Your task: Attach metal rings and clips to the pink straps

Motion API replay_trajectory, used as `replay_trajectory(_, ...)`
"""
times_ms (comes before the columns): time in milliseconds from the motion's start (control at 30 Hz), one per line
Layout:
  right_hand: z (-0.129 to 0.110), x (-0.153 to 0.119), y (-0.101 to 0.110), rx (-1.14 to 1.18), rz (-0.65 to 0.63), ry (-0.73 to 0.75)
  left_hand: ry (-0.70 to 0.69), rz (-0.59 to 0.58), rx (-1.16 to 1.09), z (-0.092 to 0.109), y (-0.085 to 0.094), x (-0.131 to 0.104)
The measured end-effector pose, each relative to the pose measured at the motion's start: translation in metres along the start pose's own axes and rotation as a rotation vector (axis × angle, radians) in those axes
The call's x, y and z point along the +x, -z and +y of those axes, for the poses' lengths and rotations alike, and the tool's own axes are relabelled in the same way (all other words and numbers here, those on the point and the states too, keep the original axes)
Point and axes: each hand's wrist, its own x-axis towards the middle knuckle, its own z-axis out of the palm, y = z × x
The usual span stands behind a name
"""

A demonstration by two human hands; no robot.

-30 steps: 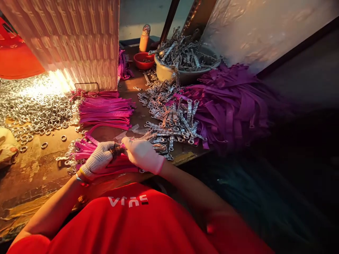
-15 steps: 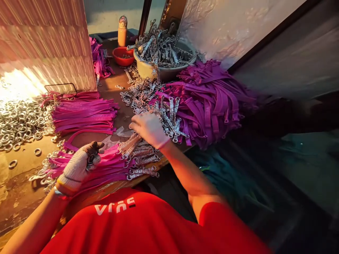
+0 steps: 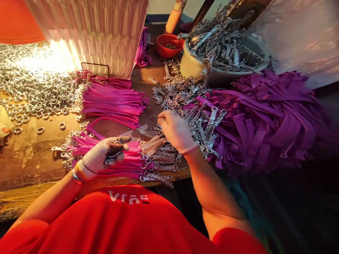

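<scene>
My left hand (image 3: pixel 96 158), in a white knit glove with dark-stained fingers, is curled palm-up around several small metal rings (image 3: pixel 113 160). It is over a row of magenta straps (image 3: pixel 132 171) whose right ends carry braided metal links (image 3: pixel 164 157). Just beyond those ends is my right hand (image 3: pixel 177 132), back up and fingers bent inward, beside a pile of loose metal links (image 3: pixel 206 123). Its fingertips are partly hidden, so what they hold, if anything, does not show.
Loose rings (image 3: pixel 47 88) spread across the left. Another strap bundle (image 3: pixel 113 98) lies by a translucent corrugated sheet (image 3: pixel 100 35). A tub (image 3: pixel 193 63) of metal chains and a red bowl (image 3: pixel 169 51) stand behind. A large strap heap (image 3: pixel 265 123) fills the right.
The view has swung left, so the bench things appear farther right. My left hand's fingers are stretched out a little more, still around the rings. My right hand stays near the link ends.
</scene>
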Motion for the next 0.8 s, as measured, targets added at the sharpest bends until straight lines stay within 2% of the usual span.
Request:
replay_trajectory(67,-0.037,-0.019,0.0,0.262,-0.074,0.11,-0.047,-0.012,0.065,-0.005,0.0,-0.001)
replay_trajectory(167,-0.084,-0.041,-0.005,0.496,-0.197,0.252,-0.148,-0.054,0.21,-0.012,0.001,0.001)
replay_trajectory(267,-0.109,-0.051,-0.013,0.604,-0.269,0.322,-0.278,-0.015,0.373,-0.017,0.005,0.003)
replay_trajectory(367,-0.114,-0.053,-0.016,0.661,-0.226,0.284,-0.253,-0.026,0.293,-0.017,0.007,-0.001)
replay_trajectory(467,-0.112,-0.054,-0.015,0.754,-0.162,0.143,-0.155,-0.062,0.078,-0.015,0.01,-0.008)
replay_trajectory(600,-0.114,-0.059,-0.016,0.959,-0.146,-0.039,-0.053,-0.017,-0.135,-0.016,0.017,-0.01)
replay_trajectory(700,-0.118,-0.063,-0.022,1.008,-0.126,-0.09,-0.034,0.01,-0.164,-0.02,0.019,-0.009)
replay_trajectory(800,-0.121,-0.068,-0.029,0.995,-0.056,-0.11,-0.072,-0.01,-0.086,-0.026,0.018,-0.009)
